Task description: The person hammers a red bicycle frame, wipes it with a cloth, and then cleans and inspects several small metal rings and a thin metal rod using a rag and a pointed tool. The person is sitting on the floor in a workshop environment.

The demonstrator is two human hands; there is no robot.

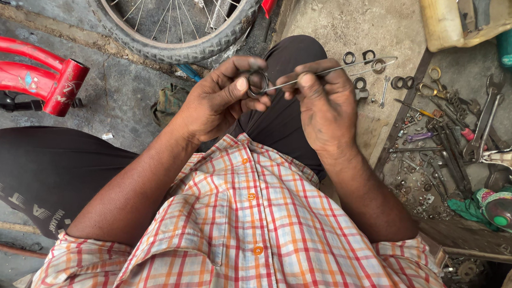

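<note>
Both hands [269, 102] pinching ring [257, 83] and spoke [332, 70]

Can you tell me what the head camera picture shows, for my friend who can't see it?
A person's left hand pinches a small metal ring while the right hand pokes a thin metal rod into it. A bicycle wheel and scattered tools lie around.

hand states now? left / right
Left hand: closed on a small metal ring.
Right hand: closed, pinching a thin metal rod.
</note>
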